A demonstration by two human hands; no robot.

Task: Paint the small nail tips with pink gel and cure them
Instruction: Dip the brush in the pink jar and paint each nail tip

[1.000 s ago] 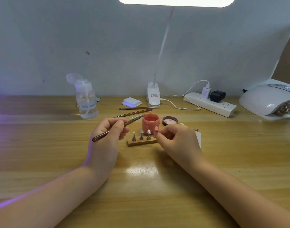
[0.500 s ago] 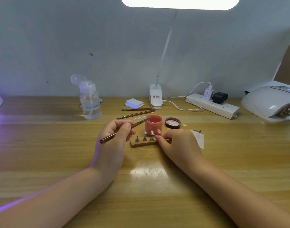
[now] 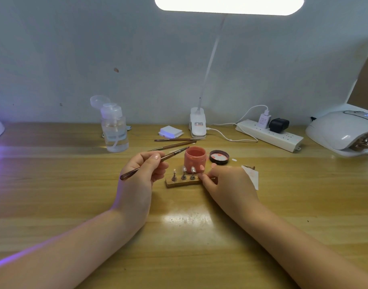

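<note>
Down goes the pink-coated nail tip (image 3: 202,168) onto the small wooden holder block (image 3: 180,182), right hand (image 3: 227,180) pinching its stem; left hand (image 3: 144,170) grips the slim brown brush (image 3: 154,162) near the pink gel jar (image 3: 195,157); seat it gently, avoiding smears

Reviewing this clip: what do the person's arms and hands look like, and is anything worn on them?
Both forearms are bare up to the frame edge: no sleeves, gloves, watch or bracelets show. The left hand has a thumbnail with pale pink polish; no rings show on it. The right hand also shows no rings, and one fingertip nail looks pink. A purple glow tints the left forearm's outer edge.
</note>
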